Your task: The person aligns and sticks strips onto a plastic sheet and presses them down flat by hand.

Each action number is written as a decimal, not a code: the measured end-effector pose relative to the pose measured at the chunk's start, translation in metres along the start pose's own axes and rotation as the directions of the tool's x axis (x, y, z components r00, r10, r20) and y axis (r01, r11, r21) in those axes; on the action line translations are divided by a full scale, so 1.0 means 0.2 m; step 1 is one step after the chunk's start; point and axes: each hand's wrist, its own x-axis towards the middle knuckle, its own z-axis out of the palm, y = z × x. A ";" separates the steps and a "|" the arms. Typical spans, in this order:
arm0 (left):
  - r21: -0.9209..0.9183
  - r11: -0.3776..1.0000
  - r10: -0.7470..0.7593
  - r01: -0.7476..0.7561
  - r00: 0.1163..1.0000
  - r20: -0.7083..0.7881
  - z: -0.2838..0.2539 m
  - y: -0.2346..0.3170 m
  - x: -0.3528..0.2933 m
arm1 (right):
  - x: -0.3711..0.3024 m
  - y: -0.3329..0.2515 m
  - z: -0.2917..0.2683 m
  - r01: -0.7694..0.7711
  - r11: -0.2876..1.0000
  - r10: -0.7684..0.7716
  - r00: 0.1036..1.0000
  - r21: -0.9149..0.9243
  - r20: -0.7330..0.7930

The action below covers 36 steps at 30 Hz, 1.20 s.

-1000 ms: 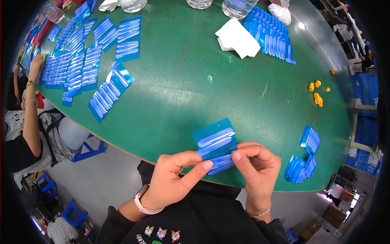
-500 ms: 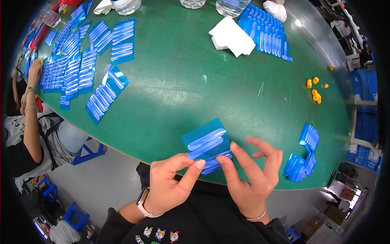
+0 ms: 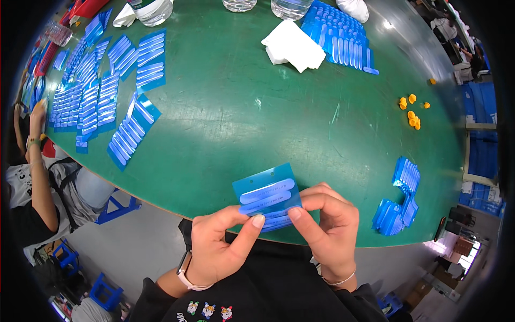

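Between my two hands, at the near edge of the green table, is a blue translucent sheet (image 3: 262, 176) bearing several long, round-ended blue strips. My left hand (image 3: 221, 241) pinches its left side between thumb and fingers. On the opposite side, my right hand (image 3: 330, 228) grips it with the thumb in front and the fingers curled behind. The lower strips lie close together between the thumbs, and the upper part of the sheet tilts up over the table. What the fingertips do behind the sheet is hidden.
Blue strip sheets lie at the left (image 3: 88, 102), with one sheet (image 3: 132, 129) nearer me. A folded stack (image 3: 399, 209) rests at right. White tissues (image 3: 294, 47), a strip pile (image 3: 338, 40) and orange finger cots (image 3: 412, 115) are farther off. A co-worker's arm (image 3: 40, 166) reaches the left edge.
My right hand's fingers, raised and spread before, have closed onto the sheet's right side. The sheet now faces me more squarely. The view has shifted slightly.
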 end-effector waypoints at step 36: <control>-0.539 0.823 -0.242 0.179 0.969 -0.048 0.04 0.00 0.03 | -0.05 -0.02 0.14 0.262 0.778 -0.469 0.846 -0.571 -0.251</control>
